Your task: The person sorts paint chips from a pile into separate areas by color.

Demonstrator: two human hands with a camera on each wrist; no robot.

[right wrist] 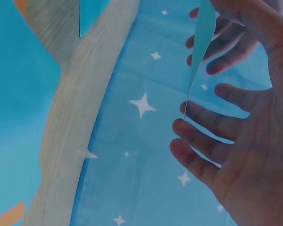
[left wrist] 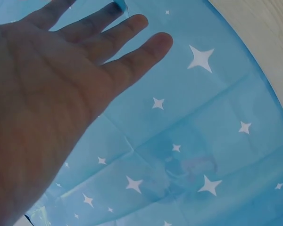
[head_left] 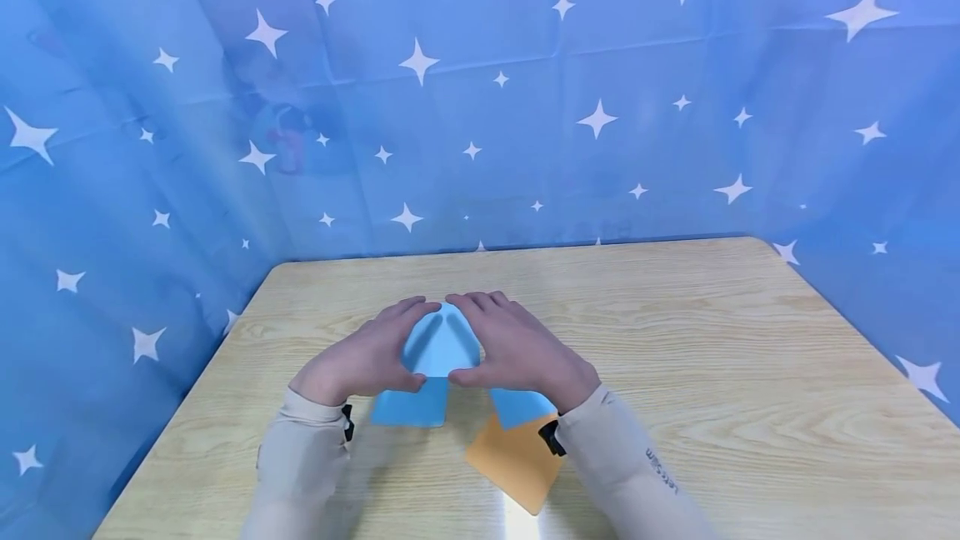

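Observation:
A light blue sheet of paper (head_left: 442, 352) spans the gap between my two hands, with two darker slanting bands across it. My left hand (head_left: 378, 348) holds its left side, thumb at the near edge and fingers at the far edge. Opposite it, my right hand (head_left: 517, 348) holds the right side in the same way. The right wrist view has the sheet (right wrist: 205, 33) almost edge-on, raised off the table, with the right thumb and fingertips at it. In the left wrist view, only a small blue bit shows at the left fingertips.
On the wooden table (head_left: 712, 357), a blue piece of paper (head_left: 412, 405) lies below the left hand. Another blue piece (head_left: 519, 408) overlaps an orange sheet (head_left: 517, 461) by the right wrist. Behind the table hangs a blue curtain (head_left: 510, 157) with white stars.

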